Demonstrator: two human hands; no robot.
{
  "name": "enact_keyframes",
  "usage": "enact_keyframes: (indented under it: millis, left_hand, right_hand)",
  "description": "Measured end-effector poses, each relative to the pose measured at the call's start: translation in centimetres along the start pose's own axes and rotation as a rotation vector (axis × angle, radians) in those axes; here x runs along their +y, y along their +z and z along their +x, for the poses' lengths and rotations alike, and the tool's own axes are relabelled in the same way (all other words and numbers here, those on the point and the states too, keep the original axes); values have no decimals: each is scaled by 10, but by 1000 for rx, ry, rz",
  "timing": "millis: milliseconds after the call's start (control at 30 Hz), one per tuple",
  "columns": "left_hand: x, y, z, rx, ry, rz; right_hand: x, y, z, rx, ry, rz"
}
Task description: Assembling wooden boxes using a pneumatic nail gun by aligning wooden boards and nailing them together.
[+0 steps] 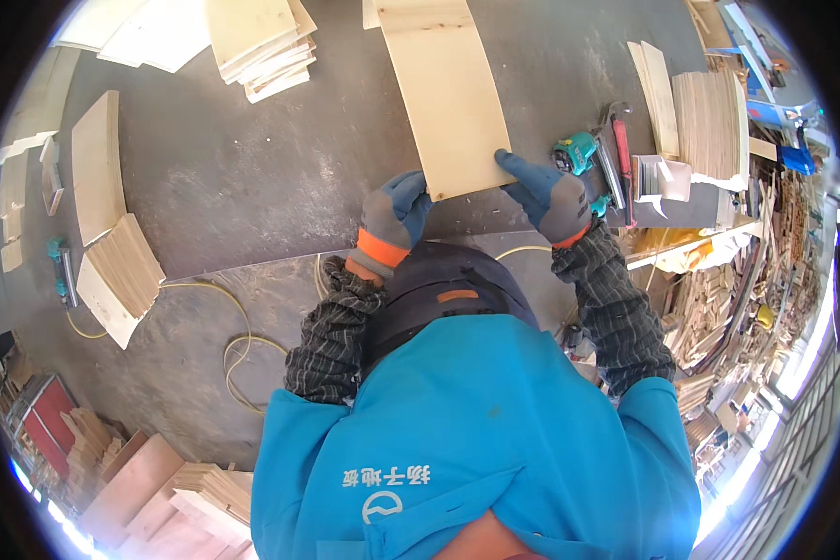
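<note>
A long, pale wooden board point(450, 98) reaches from my hands toward the far side of the dark worktable point(252, 159). Both hands wear blue and grey work gloves with orange cuffs. My left hand point(395, 213) grips the board's near left corner. On the near right corner, my right hand point(543, 191) is closed, its thumb lying over the top face and its other fingers hidden beneath. A teal and black power tool point(576, 152) lies just right of my right hand, beside a hammer with a red handle point(623, 154).
Stacked boards stand at the far left point(261, 42), at the left point(126, 271) and at the right point(709, 126). A yellow hose point(243, 345) coils on the floor below the table edge. Wood scraps point(719, 299) pile up on the right.
</note>
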State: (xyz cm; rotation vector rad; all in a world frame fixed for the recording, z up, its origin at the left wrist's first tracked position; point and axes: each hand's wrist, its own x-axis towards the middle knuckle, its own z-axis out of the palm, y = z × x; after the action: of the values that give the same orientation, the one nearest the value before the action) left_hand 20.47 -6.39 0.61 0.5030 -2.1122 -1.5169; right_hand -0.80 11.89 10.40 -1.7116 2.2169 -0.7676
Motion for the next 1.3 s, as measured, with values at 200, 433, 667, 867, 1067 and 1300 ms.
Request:
enact_keyframes:
  millis: [200,433,667,867,1067,1300]
  left_hand:
    - [44,-4,2,-71,-225,-82]
    - [47,28,-21,346,-231,-186]
    - [37,21,-24,276,-6,265]
    - [36,27,-24,306,-43,168]
    - [37,29,-15,317,-51,-22]
    - [43,18,-12,287,-54,142]
  right_hand:
    - [2,-3,1,-69,2,-113]
    - [-2,-1,-4,-64,18,-102]
    - [1,5,-8,-74,-43,-174]
    - [6,3,-8,-82,-74,-178]
    - [24,18,-6,27,-61,-53]
    - [14,3,-4,-99,24,-29]
